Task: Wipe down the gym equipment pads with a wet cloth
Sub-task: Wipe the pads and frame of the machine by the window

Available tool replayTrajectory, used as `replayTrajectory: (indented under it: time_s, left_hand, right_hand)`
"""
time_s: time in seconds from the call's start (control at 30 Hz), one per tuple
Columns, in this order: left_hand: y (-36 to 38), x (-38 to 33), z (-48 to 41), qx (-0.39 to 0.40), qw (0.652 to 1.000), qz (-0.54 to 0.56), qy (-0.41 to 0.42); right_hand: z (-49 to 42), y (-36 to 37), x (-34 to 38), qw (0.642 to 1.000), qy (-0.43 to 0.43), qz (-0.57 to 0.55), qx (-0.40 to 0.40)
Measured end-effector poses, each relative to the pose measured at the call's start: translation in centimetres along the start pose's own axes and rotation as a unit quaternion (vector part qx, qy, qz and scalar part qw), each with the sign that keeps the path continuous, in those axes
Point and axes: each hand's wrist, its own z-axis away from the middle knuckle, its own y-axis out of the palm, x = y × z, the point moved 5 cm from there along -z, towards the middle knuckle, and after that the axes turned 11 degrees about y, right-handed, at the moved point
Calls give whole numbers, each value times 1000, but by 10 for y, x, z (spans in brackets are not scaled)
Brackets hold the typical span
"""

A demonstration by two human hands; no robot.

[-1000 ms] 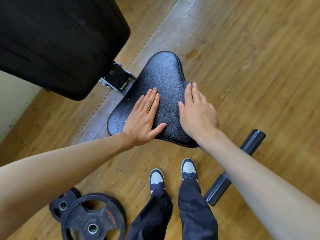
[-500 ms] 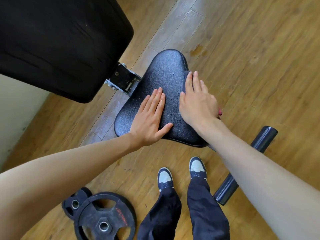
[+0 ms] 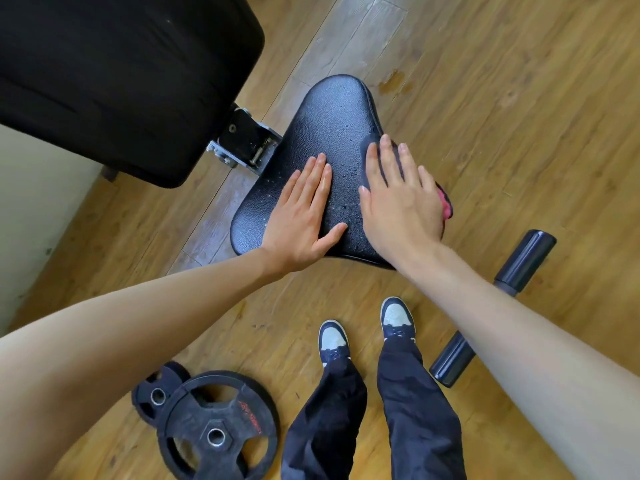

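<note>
While your right fingers (image 3: 389, 157) lie straight and released, pressing down rather than gripping, they now fan wider than a second ago, when they lay side by side. Under them your right hand (image 3: 401, 202) pins the wet cloth (image 3: 446, 202) on the right edge of the seat pad (image 3: 329, 109), and more of its pink hem shows past the pad's right rim than before. Your left fingers (image 3: 318, 178) stay straight and together. Your left hand (image 3: 301, 220) rests flat on the pad's near left part, holding nothing. Between the two hands, water droplets (image 3: 346, 206) bead on the pad's middle.

The cloth has barely travelled along the pad, so I judge you are only resetting the stroke. The pad's middle and left side probably still need a pass. Beyond the pad's far left corner, the big backrest pad (image 3: 121, 81) likely comes next. On the floor (image 3: 502, 98), nearer you than the seat pad, lie weight plates (image 3: 218, 431), with a foam roller (image 3: 526, 265) to the pad's near right.
</note>
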Motion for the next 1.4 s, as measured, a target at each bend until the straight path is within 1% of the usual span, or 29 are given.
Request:
replayTrajectory:
  time_s: [0.07,0.13,0.2,0.3,0.33,0.37,0.47,0.53,0.6,0.67,0.7,0.77,0.8,0.83,0.9,1.0,1.07,1.1,1.23,1.3,1.4]
  left_hand:
    - [-1,0,0,0,1000,-1,0]
    - [-1,0,-1,0,1000,-6,-1]
    - [-1,-1,-1,-1,1000,-7,-1]
    - [1,0,-1,-3,1000,-9,-2]
    - [1,1,0,-5,1000,-9,-2]
    - [1,1,0,-6,1000,-7,-3]
    - [1,0,1,-8,1000,-5,1]
    - [1,0,1,-8,1000,-6,1]
    - [1,0,0,-9,1000,-8,-1]
    - [0,0,-1,-11,1000,-6,-1]
    - [0,0,-1,-11,1000,-5,-2]
    - [0,0,-1,-10,1000,-5,-3]
    - [0,0,0,-9,1000,-4,-3]
    - [0,0,0,-8,1000,-5,-2]
    - [-1,-1,0,-5,1000,-5,-1]
    - [-1,-1,0,-4,1000,-4,-1]
    - [-1,-1,-1,-4,1000,-4,-3]
    - [-1,-1,-1,-4,1000,-4,-4]
    - [-1,-2,-1,-4,1000,-4,-5]
    - [0,-1,-1,-2,1000,-4,-6]
    - [-1,-2,0,-8,1000,-1,-4]
  right_hand:
    - [30,0,-15,999,-39,16,-4]
    - [36,-2,-30,999,-40,1,21]
    - [12,-5,-30,999,-4,-30,36]
    - [-40,-6,-15,983,93,-111,117]
    - [-47,-5,-13,980,107,-111,124]
    - [-46,-6,-12,984,98,-95,114]
    - [3,-11,-22,998,13,-42,49]
    - [39,-8,-34,998,-25,-35,45]
    - [36,-7,-39,997,-31,-48,53]
    - [5,-8,-31,996,-4,-70,58]
    - [-18,-6,-24,993,12,-87,75]
    - [-60,-4,-14,979,68,-124,144]
    - [-73,-3,-13,972,95,-134,167]
    - [-78,-3,-12,970,104,-135,174]
    - [-63,-4,-16,975,70,-122,170]
    - [2,-14,-29,993,-14,-56,100]
    - [23,-14,-34,993,-55,-55,87]
    - [16,-12,-34,992,-63,-66,90]
    - [-62,-2,-5,986,-41,-117,113]
    - [-89,0,14,985,-24,-122,122]
    - [-68,-1,10,990,-37,-72,111]
